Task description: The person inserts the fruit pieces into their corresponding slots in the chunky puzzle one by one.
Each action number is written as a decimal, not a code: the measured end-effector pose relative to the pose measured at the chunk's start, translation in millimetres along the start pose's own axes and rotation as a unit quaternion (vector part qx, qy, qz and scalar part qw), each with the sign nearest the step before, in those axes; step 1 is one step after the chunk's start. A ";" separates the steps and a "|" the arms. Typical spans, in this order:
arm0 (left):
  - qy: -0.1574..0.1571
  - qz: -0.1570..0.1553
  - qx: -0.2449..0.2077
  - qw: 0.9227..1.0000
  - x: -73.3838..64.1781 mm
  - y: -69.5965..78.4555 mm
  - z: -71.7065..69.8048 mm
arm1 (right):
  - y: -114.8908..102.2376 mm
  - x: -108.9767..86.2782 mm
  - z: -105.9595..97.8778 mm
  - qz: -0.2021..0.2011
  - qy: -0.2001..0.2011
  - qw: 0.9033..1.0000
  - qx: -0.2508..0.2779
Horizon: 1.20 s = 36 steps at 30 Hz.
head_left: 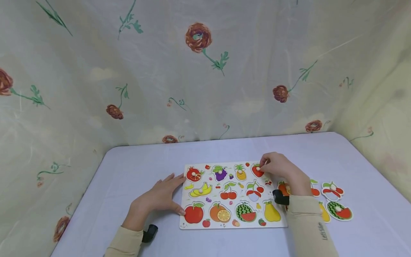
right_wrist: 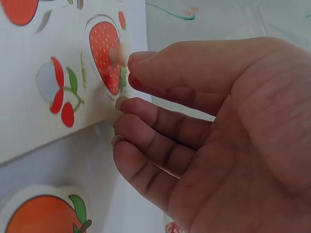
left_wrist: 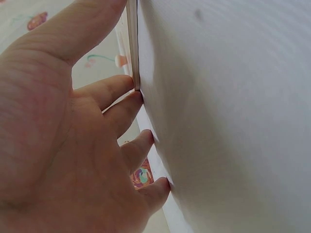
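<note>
A white fruit puzzle board [head_left: 208, 196] lies on the table, with knobbed pomegranate [head_left: 194, 175], grape [head_left: 220, 174], pineapple [head_left: 240, 173] and banana [head_left: 201, 190] pieces in its upper rows. My right hand [head_left: 278, 166] is at the top right corner, thumb and forefinger pinching at the knob of the strawberry piece [right_wrist: 104, 53], which sits at its outline. Its other fingers curl loosely below, by the board's edge. My left hand [head_left: 162, 194] rests open along the left edge, thumb near the printed apple [head_left: 194, 214]; in the left wrist view its fingers [left_wrist: 124, 114] touch board edge and table.
Right of the board lie several loose pieces, among them a watermelon [head_left: 343, 213], a red-and-green fruit piece [head_left: 329, 192], a pear [head_left: 324, 213] partly behind my sleeve and an orange [right_wrist: 41, 213]. A flowered cloth [head_left: 237, 107] hangs behind the pale table [head_left: 151, 160].
</note>
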<state>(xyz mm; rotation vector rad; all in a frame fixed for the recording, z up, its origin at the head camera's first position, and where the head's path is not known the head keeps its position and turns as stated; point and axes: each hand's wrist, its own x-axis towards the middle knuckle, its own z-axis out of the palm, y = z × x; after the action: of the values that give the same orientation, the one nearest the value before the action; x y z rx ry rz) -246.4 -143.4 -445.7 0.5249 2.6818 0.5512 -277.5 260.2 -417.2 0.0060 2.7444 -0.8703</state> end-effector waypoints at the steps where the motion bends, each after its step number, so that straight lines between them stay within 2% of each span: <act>1: 0.000 0.000 0.001 1.000 -0.3 0.4 -0.4 | 0.9 -0.9 -0.9 0.001 0.001 1.000 0.000; 13: 0.000 0.005 -0.001 1.000 -2.1 1.7 -1.4 | 17.1 -13.9 -15.3 0.012 0.004 1.000 -0.002; 25: 0.001 -0.001 0.000 1.000 -0.1 1.2 0.0 | 36.6 -29.5 -28.2 0.041 -0.030 0.999 0.013; 30: 0.001 0.000 -0.001 1.000 -2.3 2.7 -0.8 | 38.5 -34.8 -28.5 0.052 -0.049 0.997 0.032; 36: 0.003 0.001 -0.003 1.000 -3.5 5.1 -2.0 | 38.8 -40.5 -29.0 0.050 -0.076 0.995 0.031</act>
<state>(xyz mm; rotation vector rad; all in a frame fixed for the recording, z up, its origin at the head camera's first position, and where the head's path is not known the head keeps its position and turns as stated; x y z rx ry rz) -242.7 -141.1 -440.8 0.5261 2.6852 0.5617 -242.3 311.5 -406.3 0.0855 2.5528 -0.8900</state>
